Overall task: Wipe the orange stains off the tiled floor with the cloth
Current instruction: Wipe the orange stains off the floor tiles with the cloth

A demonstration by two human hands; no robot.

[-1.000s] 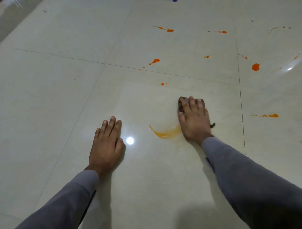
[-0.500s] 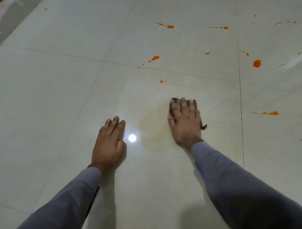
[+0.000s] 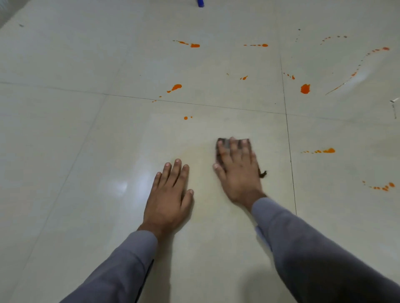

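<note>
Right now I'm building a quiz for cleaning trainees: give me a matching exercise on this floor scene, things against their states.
Things:
1. left hand
2. right hand
3. cloth
4. blue object

States:
A. at the far edge of view
B. pressed flat on bare tile
C. dark, under the fingers
D. pressing the cloth down

Pairs: 1-B, 2-D, 3-C, 4-A

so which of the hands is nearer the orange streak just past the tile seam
Right. The right hand, pressing the cloth, lies just left of the orange streak; the left hand rests flat farther left.
</note>
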